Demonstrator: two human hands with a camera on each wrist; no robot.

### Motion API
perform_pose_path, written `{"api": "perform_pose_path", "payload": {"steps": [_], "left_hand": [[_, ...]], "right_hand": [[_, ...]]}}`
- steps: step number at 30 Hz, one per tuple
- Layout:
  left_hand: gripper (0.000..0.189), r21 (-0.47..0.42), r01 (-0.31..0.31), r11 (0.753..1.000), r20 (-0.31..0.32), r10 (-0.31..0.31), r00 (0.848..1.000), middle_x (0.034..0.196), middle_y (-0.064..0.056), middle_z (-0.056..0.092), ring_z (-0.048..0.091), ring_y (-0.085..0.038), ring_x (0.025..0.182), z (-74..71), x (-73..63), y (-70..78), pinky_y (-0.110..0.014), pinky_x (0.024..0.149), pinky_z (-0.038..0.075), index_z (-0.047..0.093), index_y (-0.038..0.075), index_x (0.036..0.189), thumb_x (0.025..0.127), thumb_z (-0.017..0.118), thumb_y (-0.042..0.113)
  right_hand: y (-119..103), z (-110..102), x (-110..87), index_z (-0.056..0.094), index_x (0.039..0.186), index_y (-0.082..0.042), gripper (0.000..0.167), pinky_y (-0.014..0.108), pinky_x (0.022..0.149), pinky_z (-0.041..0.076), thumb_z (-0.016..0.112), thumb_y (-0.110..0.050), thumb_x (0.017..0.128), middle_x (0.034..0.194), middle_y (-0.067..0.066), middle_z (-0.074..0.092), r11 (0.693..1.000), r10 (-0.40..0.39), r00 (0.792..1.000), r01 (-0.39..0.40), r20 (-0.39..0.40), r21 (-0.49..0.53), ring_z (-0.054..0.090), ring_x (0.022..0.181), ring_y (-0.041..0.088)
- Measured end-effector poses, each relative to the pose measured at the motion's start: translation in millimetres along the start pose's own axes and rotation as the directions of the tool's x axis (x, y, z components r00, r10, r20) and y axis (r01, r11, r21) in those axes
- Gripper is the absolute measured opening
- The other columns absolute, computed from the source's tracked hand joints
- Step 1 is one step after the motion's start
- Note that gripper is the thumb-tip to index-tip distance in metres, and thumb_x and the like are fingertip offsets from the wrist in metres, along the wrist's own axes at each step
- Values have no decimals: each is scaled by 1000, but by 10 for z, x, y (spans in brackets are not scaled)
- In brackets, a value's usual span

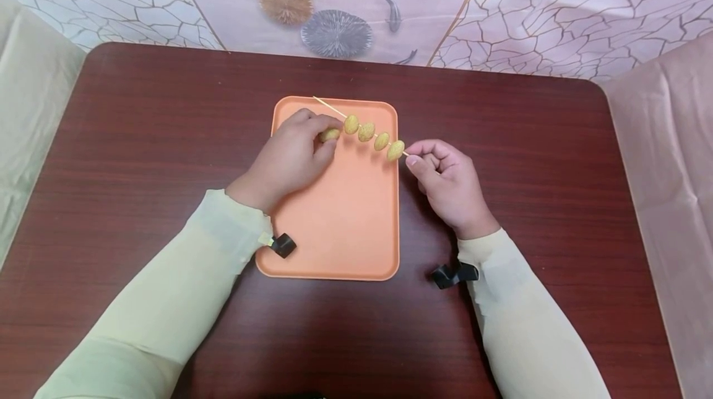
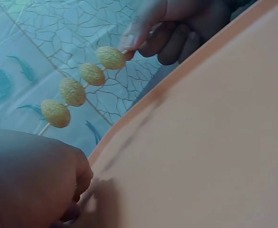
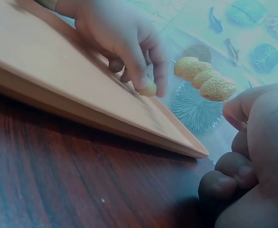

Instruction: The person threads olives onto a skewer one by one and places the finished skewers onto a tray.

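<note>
In the head view, my right hand [image 1: 448,185] pinches the lower end of a thin wooden skewer [image 1: 330,106] between thumb and forefinger. Several yellow, wrinkled, oval pieces [image 1: 366,132] are threaded along it, the nearest one [image 3: 217,89] close to the right fingertips. The skewer slants up to the left, its bare tip above the far edge of the tray. My left hand [image 1: 292,154] pinches another yellow oval piece [image 1: 330,134] beside the skewer, seemingly off it. In the left wrist view the left hand [image 2: 32,178] hides that piece.
An orange rectangular tray [image 1: 340,219] lies under the left hand and the skewer, on a dark red-brown wooden table [image 1: 535,158]. Patterned cloth [image 1: 390,34] hangs behind the table. Black camera mounts [image 1: 283,245] sit at both wrists.
</note>
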State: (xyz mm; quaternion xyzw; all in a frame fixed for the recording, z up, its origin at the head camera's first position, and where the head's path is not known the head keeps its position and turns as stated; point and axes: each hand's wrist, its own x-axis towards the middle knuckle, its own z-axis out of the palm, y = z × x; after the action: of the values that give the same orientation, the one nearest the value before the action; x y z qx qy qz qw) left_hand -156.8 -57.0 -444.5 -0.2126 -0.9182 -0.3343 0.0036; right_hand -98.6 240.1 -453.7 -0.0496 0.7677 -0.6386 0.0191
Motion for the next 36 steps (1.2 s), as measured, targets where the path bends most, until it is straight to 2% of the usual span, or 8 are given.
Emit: {"api": "perform_pose_path", "payload": {"steps": [7,9,13,16,24,29,33,36], "left_hand": [[30,-194,97,976,-74,-113,991,113,-5,78,72,-19,98,-77,24,-21,-32,92,61,78,12,135,106,74,19],[28,-290,151,945,-93,-184,978,116,-6,78,74,-16,97,-108,33,-32,-28,92,63,79,13,132,104,78,18],[32,-500,220,837,-114,-315,942,115,-8,76,74,-11,96,-168,52,-72,-19,90,62,79,11,131,100,82,10],[36,-614,221,758,-116,-364,924,113,-8,75,72,-10,94,-196,68,-106,-16,88,60,78,8,134,98,82,4],[37,-702,202,683,-147,-417,897,111,-2,75,73,-16,100,-227,92,-137,-19,90,62,76,5,139,103,78,12],[37,-799,150,582,-144,-428,892,107,-7,76,81,-30,101,-224,98,-137,-29,91,70,72,3,143,106,73,4],[37,-829,122,546,-151,-428,891,109,-9,76,80,-33,100,-222,98,-140,-28,91,70,71,4,143,107,70,-1],[36,-830,111,546,-159,-423,892,110,-9,76,80,-33,100,-220,96,-143,-26,90,70,72,4,141,106,70,-1]], "right_hand": [[1,-3,2,70,121,9,27,24,45,30,73,-14,110,62,-3,47,1000,2,1000,-2,5,26,40,51,14],[1,-3,0,70,121,10,26,24,45,30,73,-14,110,62,-3,47,999,-1,1000,1,6,37,40,51,13],[-4,-2,-2,69,121,10,26,24,45,29,73,-13,110,62,-4,47,999,-3,1000,3,8,49,39,51,13],[-7,-4,-2,69,121,10,26,24,45,30,72,-13,110,62,-4,47,999,-2,1000,2,8,47,39,51,13],[-15,-9,-7,69,121,10,26,24,45,29,72,-13,110,62,-3,46,999,1,1000,-2,14,38,39,51,14],[-20,-7,-8,68,121,11,26,24,45,29,72,-12,110,61,-4,46,999,2,1000,-3,21,49,39,51,13],[-18,-2,-6,67,120,12,25,24,45,28,72,-10,109,61,-4,47,998,0,1000,-1,22,60,39,51,12],[-17,2,-8,67,120,13,25,23,45,28,72,-8,109,61,-5,47,998,-1,1000,0,23,68,38,51,12]]}}
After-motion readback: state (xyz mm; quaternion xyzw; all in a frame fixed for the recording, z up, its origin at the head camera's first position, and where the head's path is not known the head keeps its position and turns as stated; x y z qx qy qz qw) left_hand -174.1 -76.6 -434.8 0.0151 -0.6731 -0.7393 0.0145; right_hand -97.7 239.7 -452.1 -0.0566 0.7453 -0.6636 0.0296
